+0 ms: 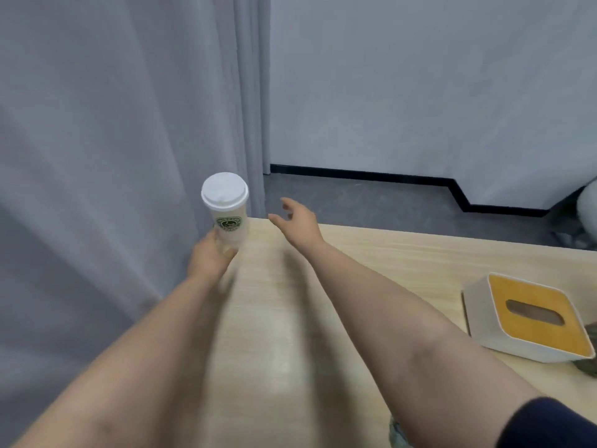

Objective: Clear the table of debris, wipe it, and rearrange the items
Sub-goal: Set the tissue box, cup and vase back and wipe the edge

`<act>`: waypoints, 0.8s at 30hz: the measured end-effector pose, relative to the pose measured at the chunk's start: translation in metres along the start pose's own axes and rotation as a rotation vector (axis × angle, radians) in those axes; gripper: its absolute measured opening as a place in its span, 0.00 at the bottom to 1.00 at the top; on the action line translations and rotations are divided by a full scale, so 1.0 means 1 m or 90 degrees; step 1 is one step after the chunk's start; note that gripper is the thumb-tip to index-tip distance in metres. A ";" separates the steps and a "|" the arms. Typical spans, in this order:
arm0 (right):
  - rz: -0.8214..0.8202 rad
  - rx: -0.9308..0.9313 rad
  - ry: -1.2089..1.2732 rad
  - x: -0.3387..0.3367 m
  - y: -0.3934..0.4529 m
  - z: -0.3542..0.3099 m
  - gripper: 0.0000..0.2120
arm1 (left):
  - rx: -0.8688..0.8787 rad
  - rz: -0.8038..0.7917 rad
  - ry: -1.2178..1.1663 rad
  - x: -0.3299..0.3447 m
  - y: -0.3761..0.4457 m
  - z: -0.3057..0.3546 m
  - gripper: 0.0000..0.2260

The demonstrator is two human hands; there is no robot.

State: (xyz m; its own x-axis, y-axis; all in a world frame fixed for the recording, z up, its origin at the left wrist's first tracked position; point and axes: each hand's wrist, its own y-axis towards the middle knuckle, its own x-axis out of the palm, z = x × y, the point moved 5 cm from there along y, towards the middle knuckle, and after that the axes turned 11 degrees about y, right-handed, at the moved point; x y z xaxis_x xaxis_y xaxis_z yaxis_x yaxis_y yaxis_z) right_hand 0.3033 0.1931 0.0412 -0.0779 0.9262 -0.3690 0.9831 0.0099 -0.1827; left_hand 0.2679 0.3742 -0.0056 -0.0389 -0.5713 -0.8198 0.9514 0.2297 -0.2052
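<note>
The left hand [211, 257] grips a white paper cup [226, 210] round its lower body, fingers curled about the base; the cup has a white lid and a green round logo, and its long axis runs close to upright, tipped a little so the lid faces the camera; whether its bottom touches the table [371, 263] I cannot tell, since the hand hides it, though it looks lifted at the table's far left corner, by the edge. The right hand [298, 223] holds nothing; its fingers are spread and relaxed, reaching over the far edge just to the right of the cup, apart from it. So the cup lies up and away from the left grip, and the left hand is plainly the nearer of the 2; the right would have to cross leftward to meet it. My guess is that the cup is being carried or placed as 1 step of rearranging. Farther right on the table stands a white tissue box [529, 318] with a yellow top and an oval slot, well apart from both hands; behind the corner hangs a grey curtain [113, 124].
</note>
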 end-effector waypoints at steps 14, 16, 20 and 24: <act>-0.042 0.018 0.138 0.069 0.042 -0.038 0.23 | -0.009 -0.013 -0.279 -0.027 0.064 0.009 0.31; -0.024 0.026 0.152 0.068 0.040 -0.040 0.24 | -0.028 0.001 -0.302 -0.026 0.061 0.010 0.29; 0.034 0.028 0.174 0.060 0.036 -0.038 0.22 | -0.012 0.026 -0.269 -0.025 0.049 0.019 0.27; 0.106 0.029 0.212 0.036 0.022 -0.033 0.18 | 0.022 0.025 -0.264 -0.024 0.029 0.045 0.26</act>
State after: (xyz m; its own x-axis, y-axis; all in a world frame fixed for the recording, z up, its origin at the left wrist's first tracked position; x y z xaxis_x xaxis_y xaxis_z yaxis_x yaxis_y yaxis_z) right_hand 0.3278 0.2392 0.0539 0.1477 0.9857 -0.0810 0.9688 -0.1606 -0.1885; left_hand 0.3106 0.3589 0.0319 0.1170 -0.8330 -0.5408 0.9598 0.2348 -0.1539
